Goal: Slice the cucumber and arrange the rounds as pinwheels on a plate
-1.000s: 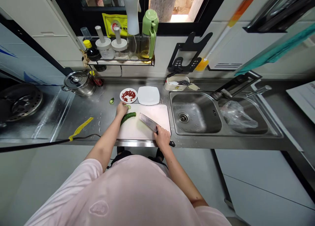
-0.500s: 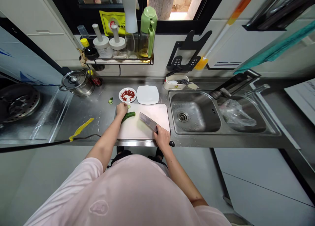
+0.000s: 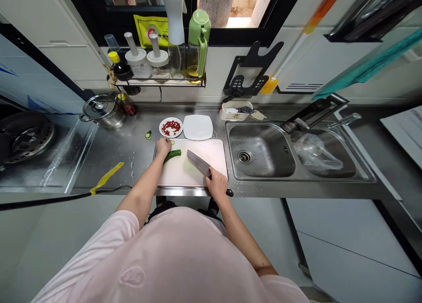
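Note:
My right hand (image 3: 217,183) is closed round the black handle of a knife (image 3: 198,162), whose blade lies over the white cutting board (image 3: 214,155) and points up and left. At the board's upper left corner is my left hand (image 3: 163,146), its fingers pressed together beside a small pale green slice (image 3: 172,142); what they hold, if anything, is too small to tell. A dark green cucumber piece (image 3: 173,154) lies on the board just right of the left wrist. Above the board stand a plate of red pieces (image 3: 171,127) and a white square plate (image 3: 198,127).
Green end pieces (image 3: 148,135) lie on the steel counter at the left, with a lidded pot (image 3: 103,111) behind them. A double sink (image 3: 262,150) is at the right, a plastic bag (image 3: 317,152) in its far basin. A yellow-tagged cable (image 3: 106,177) crosses the counter's front edge.
The cable with the yellow tag has shifted slightly down and left. Both hands, the knife and the cucumber piece look almost unmoved.

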A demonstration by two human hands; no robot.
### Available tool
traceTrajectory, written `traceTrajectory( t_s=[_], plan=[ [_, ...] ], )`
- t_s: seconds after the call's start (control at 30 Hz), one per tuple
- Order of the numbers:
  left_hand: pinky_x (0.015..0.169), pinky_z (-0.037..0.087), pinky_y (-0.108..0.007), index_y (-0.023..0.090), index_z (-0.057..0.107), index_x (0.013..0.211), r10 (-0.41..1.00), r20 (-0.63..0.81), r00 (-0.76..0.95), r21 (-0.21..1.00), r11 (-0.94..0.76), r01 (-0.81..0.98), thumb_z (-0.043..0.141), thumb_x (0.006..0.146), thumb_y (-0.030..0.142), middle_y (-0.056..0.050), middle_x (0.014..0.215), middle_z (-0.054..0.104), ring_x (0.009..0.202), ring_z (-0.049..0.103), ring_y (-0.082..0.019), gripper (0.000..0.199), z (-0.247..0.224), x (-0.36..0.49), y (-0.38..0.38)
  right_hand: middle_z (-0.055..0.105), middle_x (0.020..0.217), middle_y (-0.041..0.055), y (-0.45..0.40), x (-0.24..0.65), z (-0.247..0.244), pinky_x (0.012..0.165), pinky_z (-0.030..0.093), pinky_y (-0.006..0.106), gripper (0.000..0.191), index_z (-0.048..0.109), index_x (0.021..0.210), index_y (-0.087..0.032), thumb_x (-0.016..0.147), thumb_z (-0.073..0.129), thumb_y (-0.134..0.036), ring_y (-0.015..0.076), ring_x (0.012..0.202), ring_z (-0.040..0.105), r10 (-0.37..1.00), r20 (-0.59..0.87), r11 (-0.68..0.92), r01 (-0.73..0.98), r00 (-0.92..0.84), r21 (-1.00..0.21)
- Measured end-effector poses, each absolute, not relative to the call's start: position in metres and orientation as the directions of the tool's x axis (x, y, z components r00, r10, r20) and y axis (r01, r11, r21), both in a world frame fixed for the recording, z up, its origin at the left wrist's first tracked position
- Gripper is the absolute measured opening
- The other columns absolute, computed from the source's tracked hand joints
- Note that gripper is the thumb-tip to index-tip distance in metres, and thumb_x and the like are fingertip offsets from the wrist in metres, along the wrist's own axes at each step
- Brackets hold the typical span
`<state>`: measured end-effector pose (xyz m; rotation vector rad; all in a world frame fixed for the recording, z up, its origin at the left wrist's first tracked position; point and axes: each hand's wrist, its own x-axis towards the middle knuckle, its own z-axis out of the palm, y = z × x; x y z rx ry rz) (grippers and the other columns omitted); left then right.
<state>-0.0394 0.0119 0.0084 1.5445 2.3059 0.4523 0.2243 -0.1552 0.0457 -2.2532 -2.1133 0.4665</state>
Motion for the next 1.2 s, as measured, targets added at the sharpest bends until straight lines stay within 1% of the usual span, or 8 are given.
traceTrajectory(
  t_s=[0.33,0.47,0.6,0.7,0.83,0.93,1.03,1.2],
  plan=[
    [0.076,0.043,-0.026,0.021,0.068,0.095,0.936,-0.046,-0.349,0.528,0.319,0.787,0.05,0.081,0.025,-0.004,0.087,0.071,0.083,0.063,-0.018,0.022,0.019,-0.047,-0.02,0.066,0.103,0.0067,-0.15,0.225,0.042,0.083,0.033,0.029,0.043,0.052,0.128,-0.021,0.085,0.052,-0.027,0.0201,0.097,0.058,0.978,-0.206,-0.089,0.969,0.041,-0.231],
    [0.079,0.044,-0.028,0.021,0.066,0.1,0.95,-0.046,-0.31,0.535,0.285,0.795,0.049,0.083,0.026,-0.004,0.087,0.07,0.084,0.063,-0.019,0.024,0.021,-0.043,-0.039,0.066,0.104,0.0062,-0.148,0.223,0.044,0.082,0.034,0.029,0.042,0.053,0.127,-0.022,0.085,0.053,-0.028,0.0199,0.096,0.058,0.977,-0.208,-0.091,0.963,0.037,-0.254],
    [0.087,0.042,-0.033,0.021,0.067,0.096,0.97,0.053,-0.239,0.488,0.183,0.854,0.05,0.085,0.029,-0.007,0.09,0.067,0.092,0.06,-0.022,0.022,0.023,-0.037,-0.056,0.067,0.102,0.0049,-0.147,0.221,0.046,0.079,0.035,0.027,0.037,0.056,0.121,-0.023,0.084,0.053,-0.027,0.0192,0.093,0.059,0.981,-0.192,-0.091,0.947,0.032,-0.308],
    [0.089,0.041,-0.037,0.022,0.068,0.094,0.975,0.112,-0.192,0.446,0.123,0.886,0.052,0.085,0.033,-0.009,0.096,0.065,0.099,0.056,-0.026,0.021,0.025,-0.033,-0.064,0.068,0.097,0.0029,-0.147,0.221,0.046,0.074,0.035,0.026,0.033,0.059,0.117,-0.025,0.084,0.051,-0.027,0.0184,0.089,0.06,0.976,-0.212,-0.122,0.92,0.044,-0.372],
    [0.089,0.04,-0.04,0.023,0.068,0.096,0.985,0.108,-0.132,0.415,0.076,0.906,0.055,0.085,0.035,-0.009,0.104,0.063,0.105,0.053,-0.029,0.021,0.028,-0.032,-0.066,0.068,0.086,0.0006,-0.144,0.218,0.044,0.07,0.037,0.025,0.031,0.061,0.115,-0.028,0.088,0.047,-0.034,0.0188,0.083,0.061,0.96,-0.266,-0.21,0.85,0.086,-0.484],
    [0.09,0.04,-0.04,0.024,0.068,0.097,0.992,0.104,-0.075,0.413,0.026,0.91,0.056,0.085,0.036,-0.009,0.108,0.062,0.106,0.052,-0.028,0.021,0.029,-0.033,-0.064,0.069,0.09,0.0018,-0.14,0.214,0.043,0.07,0.038,0.025,0.034,0.061,0.117,-0.027,0.088,0.046,-0.037,0.019,0.086,0.062,0.947,-0.3,-0.268,0.795,0.114,-0.543],
    [0.091,0.039,-0.039,0.024,0.068,0.099,0.994,0.108,-0.017,0.419,-0.03,0.907,0.056,0.085,0.036,-0.008,0.108,0.063,0.106,0.052,-0.027,0.022,0.027,-0.035,-0.061,0.069,0.092,0.0019,-0.136,0.21,0.044,0.068,0.038,0.024,0.033,0.062,0.115,-0.026,0.088,0.045,-0.035,0.0182,0.085,0.061,0.938,-0.328,-0.289,0.769,0.109,-0.57],
    [0.094,0.039,-0.038,0.022,0.068,0.101,0.993,0.113,0.04,0.458,-0.087,0.884,0.055,0.085,0.034,-0.008,0.106,0.063,0.104,0.053,-0.025,0.023,0.023,-0.036,-0.057,0.068,0.088,0.0025,-0.131,0.203,0.042,0.063,0.035,0.023,0.028,0.064,0.101,-0.023,0.089,0.041,-0.034,0.0177,0.08,0.059,0.948,-0.31,-0.247,0.789,0.076,-0.562]
  ],
)
